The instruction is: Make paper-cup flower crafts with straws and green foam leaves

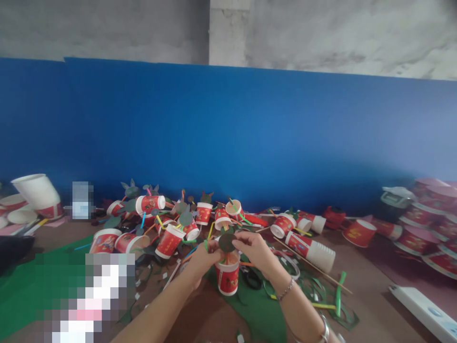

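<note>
Fingertips (213, 246) of left hand (204, 256) and right hand (255, 250) pinch green disc (227, 242) from opposite sides, directly above upright red cup (227, 281).

Toppled cup stack (311, 251) (blue panel (228, 138) behind)

No text is legible: the printing on the red paper cups (227, 280) is too blurred to read.
</note>
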The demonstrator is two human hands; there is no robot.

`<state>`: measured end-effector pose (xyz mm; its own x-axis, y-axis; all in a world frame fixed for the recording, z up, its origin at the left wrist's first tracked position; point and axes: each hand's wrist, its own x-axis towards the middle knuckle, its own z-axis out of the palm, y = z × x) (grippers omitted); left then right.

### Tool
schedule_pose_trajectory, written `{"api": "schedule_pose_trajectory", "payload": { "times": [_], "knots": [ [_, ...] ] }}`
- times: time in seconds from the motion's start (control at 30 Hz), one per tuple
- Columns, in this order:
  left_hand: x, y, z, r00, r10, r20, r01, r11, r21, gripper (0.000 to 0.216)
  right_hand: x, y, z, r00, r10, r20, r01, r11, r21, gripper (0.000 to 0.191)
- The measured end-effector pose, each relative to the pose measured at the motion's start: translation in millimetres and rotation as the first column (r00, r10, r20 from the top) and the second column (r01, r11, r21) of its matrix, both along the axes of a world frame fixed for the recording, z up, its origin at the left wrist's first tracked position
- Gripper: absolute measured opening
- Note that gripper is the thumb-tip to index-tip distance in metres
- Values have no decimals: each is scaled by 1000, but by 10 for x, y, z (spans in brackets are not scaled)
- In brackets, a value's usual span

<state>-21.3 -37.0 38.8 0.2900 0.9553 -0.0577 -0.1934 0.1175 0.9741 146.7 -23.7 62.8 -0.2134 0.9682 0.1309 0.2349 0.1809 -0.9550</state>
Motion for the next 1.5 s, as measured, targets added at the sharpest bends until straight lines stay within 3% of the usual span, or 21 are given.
{"api": "schedule_pose_trajectory", "payload": {
  "times": [1.5],
  "knots": [
    [9, -6, -29, 1000, 27, 0, -27, 1000, 2, 29, -8, 8, -11, 997, 12, 76, -11, 1000, -2, 18]
  ]
}}
